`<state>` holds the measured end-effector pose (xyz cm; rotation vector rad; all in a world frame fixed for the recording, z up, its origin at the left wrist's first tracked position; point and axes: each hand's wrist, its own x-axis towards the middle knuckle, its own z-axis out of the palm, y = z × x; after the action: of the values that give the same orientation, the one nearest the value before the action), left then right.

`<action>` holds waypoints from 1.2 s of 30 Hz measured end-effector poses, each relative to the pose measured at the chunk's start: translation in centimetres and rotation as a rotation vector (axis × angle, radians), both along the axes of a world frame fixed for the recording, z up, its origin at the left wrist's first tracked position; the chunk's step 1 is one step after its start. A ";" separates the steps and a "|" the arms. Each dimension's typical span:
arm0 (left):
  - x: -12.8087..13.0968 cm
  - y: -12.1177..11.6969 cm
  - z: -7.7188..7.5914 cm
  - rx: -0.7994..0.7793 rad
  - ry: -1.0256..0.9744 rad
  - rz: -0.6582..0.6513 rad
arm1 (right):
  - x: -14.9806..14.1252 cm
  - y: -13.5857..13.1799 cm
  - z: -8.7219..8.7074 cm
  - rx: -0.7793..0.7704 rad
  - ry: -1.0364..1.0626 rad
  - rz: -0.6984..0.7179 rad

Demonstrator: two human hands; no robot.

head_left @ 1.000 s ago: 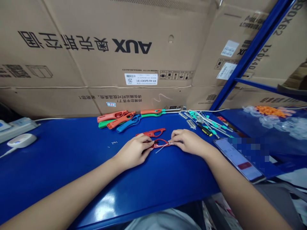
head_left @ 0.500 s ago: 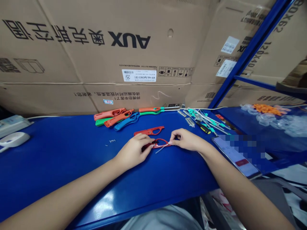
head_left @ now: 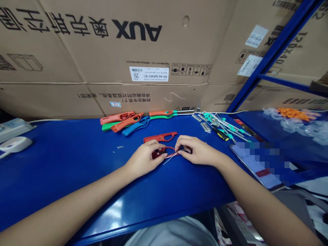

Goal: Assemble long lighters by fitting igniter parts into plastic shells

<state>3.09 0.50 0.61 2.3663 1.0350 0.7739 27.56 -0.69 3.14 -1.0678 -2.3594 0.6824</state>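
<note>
My left hand (head_left: 147, 156) holds the rear of a red lighter shell half (head_left: 170, 148) down on the blue table, thumb and fingers closed round it. A dark part shows inside the shell by those fingertips. My right hand (head_left: 196, 149) pinches at the shell's front end, where thin white wires (head_left: 172, 155) run along its lower edge; its fingertips partly hide them. A thin clear tube (head_left: 167, 161) sticks out below the shell towards me. Just behind lies a second red shell half (head_left: 161, 137), touched by neither hand.
Orange, green and blue lighter shells (head_left: 135, 126) lie at the back. Metal lighter rods with teal parts (head_left: 225, 124) and a yellow-black screwdriver (head_left: 220, 134) lie right. Small screws (head_left: 120, 147) are on the left, a phone (head_left: 256, 167) at right. Cardboard (head_left: 107, 71) walls the back.
My right hand has shifted slightly left, its fingertips now closer to my left hand along the shell's front. The left hand keeps its hold. The camera view has tilted a little.
</note>
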 end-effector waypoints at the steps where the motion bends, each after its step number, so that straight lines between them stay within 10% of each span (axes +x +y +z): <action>1: 0.0 0.0 0.0 -0.003 -0.001 -0.007 | -0.2 -0.2 0.0 0.014 0.005 0.035; 36: -0.3 -0.1 0.1 0.032 -0.019 -0.097 | -1.2 -0.1 -0.8 0.015 0.006 0.055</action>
<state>2.79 0.43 0.72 2.4110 0.8994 0.7813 26.32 -0.82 2.31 -0.9968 -2.3930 0.6852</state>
